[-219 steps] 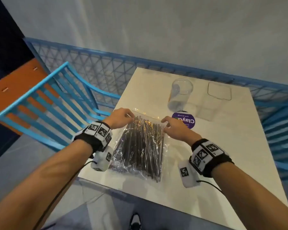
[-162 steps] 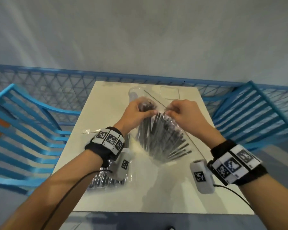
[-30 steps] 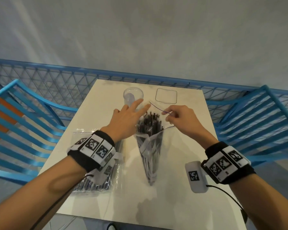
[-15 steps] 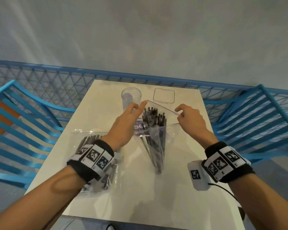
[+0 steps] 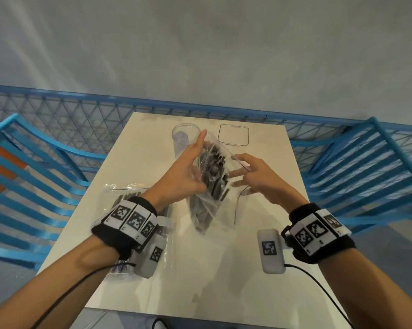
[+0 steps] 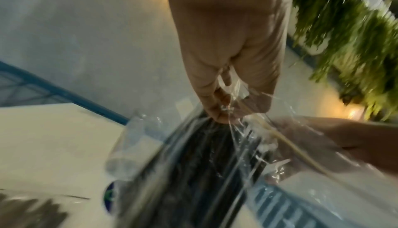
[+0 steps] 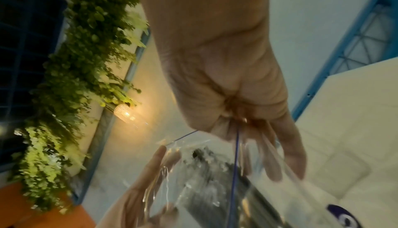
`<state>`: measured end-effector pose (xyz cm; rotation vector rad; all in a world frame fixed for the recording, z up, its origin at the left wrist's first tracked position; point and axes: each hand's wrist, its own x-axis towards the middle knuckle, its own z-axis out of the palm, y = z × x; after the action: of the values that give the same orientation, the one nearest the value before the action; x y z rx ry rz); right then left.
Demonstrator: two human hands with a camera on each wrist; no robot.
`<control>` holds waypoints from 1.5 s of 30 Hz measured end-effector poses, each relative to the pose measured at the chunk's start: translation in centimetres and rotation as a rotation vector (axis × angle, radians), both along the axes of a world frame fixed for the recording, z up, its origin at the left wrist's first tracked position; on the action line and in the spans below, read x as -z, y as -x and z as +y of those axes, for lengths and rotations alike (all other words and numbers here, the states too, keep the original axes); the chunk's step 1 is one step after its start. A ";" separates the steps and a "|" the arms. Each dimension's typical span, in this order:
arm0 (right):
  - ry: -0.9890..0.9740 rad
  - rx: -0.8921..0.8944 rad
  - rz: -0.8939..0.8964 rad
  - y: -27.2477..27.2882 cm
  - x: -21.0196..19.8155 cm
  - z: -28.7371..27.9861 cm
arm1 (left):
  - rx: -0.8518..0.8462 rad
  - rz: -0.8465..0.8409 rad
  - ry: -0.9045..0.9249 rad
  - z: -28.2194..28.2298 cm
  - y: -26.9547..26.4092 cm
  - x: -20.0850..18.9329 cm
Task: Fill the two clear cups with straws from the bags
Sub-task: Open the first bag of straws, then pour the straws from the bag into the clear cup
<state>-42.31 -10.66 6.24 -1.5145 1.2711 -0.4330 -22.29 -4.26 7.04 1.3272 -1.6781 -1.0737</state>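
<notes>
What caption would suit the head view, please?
Both hands hold an open bag of dark straws upright before a clear cup.

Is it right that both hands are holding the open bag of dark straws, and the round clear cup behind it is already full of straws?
Not quite. The head view shows the round clear cup empty. Both the left hand and right hand do hold the open bag of dark straws.

Right hand (image 7: 232,95) at the open bag (image 7: 215,180)

Its grip pinches the bag's blue-lined edge; dark straws (image 7: 206,180) show inside, the left hand (image 7: 140,194) holding the bag's other side.
</notes>
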 end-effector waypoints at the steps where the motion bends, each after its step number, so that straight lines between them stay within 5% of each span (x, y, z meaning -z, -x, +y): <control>1: -0.004 0.059 -0.017 -0.1 0.6 0.0 | -0.001 -0.029 -0.027 0.0 -0.3 0.7; 6: -0.106 0.171 -0.175 -0.8 3.7 0.9 | -0.010 -0.159 -0.235 0.1 -1.7 3.5; 15: -0.160 0.239 -0.497 -2.7 2.5 0.2 | -0.071 0.159 -0.219 -0.8 -1.5 2.5; 23: 0.068 0.271 -0.246 -0.9 1.6 -1.5 | -0.227 0.020 -0.169 -1.3 -3.1 1.8; 26: -0.007 0.154 -0.265 0.3 2.0 -1.6 | -0.264 -0.060 -0.219 -1.7 -3.4 2.6; 29: -0.194 -0.068 -0.339 1.4 2.8 -1.0 | -0.335 0.095 -0.282 -2.3 -3.2 3.0; 32: -0.165 -0.209 -0.255 1.0 3.4 0.7 | -0.375 0.206 -0.307 -2.9 -2.7 2.9; 37: 0.121 0.036 -0.169 -1.0 4.7 1.3 | -0.339 0.277 -0.264 -4.1 -1.7 2.1; 40: 0.119 0.192 -0.256 -1.1 3.5 0.5 | -0.319 0.220 -0.217 -4.2 -1.8 1.3; 45: 0.243 0.050 -0.260 -2.1 0.2 -0.4 | -0.298 -0.029 -0.043 -3.3 -0.8 0.3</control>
<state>-40.23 -11.06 5.99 -1.5697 1.0823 -0.8144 -21.53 -7.60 6.73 1.5683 -1.4272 -0.9225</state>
